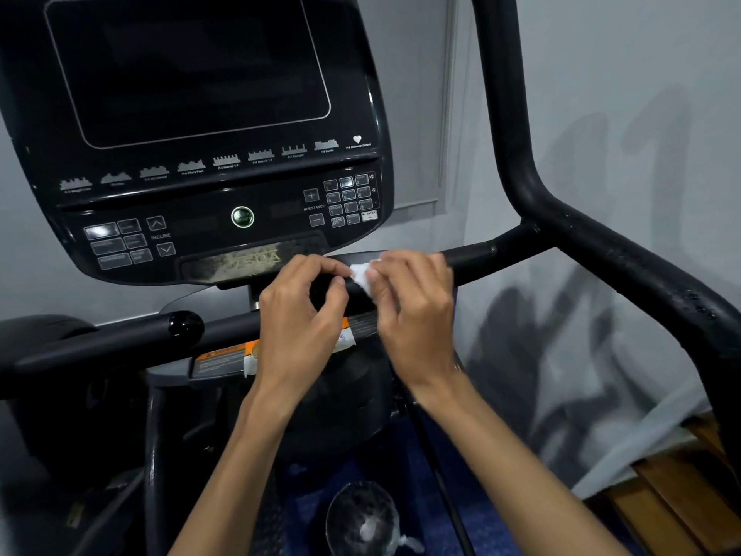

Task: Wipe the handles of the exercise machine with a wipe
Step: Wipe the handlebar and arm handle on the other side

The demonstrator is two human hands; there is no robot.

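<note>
A small white wipe [361,276] is pinched between the fingertips of my left hand [300,315] and my right hand [413,311], just below the machine's console. Both hands hover close together in front of the black horizontal handle [497,254], which runs right into the tall curved right handle [517,154]. A second black handle [120,339] ends in a round knob on the left. An orange and white wipe packet [252,359] lies on the ledge under my left hand, partly hidden by it.
The black console [200,114] with its dark screen and button panels fills the upper left. A clear plastic bag or cup [361,515] lies on the blue floor below. Wooden slats [673,495] and a grey wall sit on the right.
</note>
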